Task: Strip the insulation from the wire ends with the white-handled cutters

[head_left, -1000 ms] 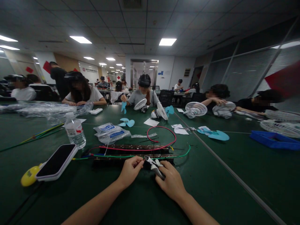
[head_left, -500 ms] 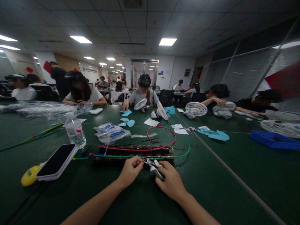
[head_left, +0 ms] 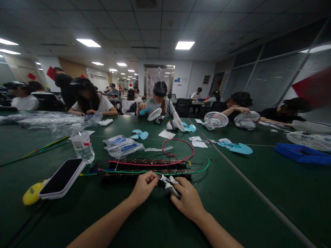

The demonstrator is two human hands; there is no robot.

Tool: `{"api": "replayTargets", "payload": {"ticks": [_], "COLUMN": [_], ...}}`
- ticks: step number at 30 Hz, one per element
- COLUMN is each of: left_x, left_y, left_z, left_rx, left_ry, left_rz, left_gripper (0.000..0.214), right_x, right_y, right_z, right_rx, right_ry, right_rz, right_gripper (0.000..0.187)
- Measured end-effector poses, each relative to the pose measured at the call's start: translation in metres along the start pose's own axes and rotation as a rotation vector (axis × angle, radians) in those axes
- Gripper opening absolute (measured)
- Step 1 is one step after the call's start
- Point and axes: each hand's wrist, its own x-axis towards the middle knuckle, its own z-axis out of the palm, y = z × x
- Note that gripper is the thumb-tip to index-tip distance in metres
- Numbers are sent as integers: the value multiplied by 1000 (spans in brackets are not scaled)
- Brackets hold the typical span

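Observation:
In my right hand [head_left: 188,198] is a pair of pliers [head_left: 170,186] with grey and white handles, its jaws pointing left and away from me. My left hand [head_left: 144,186] is closed in a pinch right at the jaw tips; whatever lies between its fingers is too small to make out. Just beyond both hands lie long dark terminal strips [head_left: 124,176] with rows of metal contacts. Across them run a green wire [head_left: 144,173] and a red wire [head_left: 142,165], the red one looping up at the right.
To the left are a phone [head_left: 62,179], a yellow round object [head_left: 33,193] and a water bottle [head_left: 82,143]. Plastic bags [head_left: 122,146] lie beyond the strips. Fan blades [head_left: 139,134], fan cages [head_left: 216,120] and a blue tray [head_left: 302,154] are farther off, where co-workers sit.
My hands and the pliers have hardly moved. Across the table, a co-worker's hand has lifted a blue fan blade off the table, and another blue blade beside the fan has dropped lower.

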Motion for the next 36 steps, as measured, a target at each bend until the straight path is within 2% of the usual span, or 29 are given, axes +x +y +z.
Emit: {"api": "replayTargets", "payload": {"ticks": [18,36], "left_x": [1,1], "left_y": [0,-3], "left_z": [1,1], "left_rx": [-18,-9], "left_ry": [-2,-20], "left_rz": [-4,7], "left_gripper": [19,24], "right_x": [0,1], "right_y": [2,-2], "right_z": [5,-1], "right_rx": [-98,-80], "right_ry": [20,-14], "right_rz": [-16,-20], "right_gripper": [11,14]}}
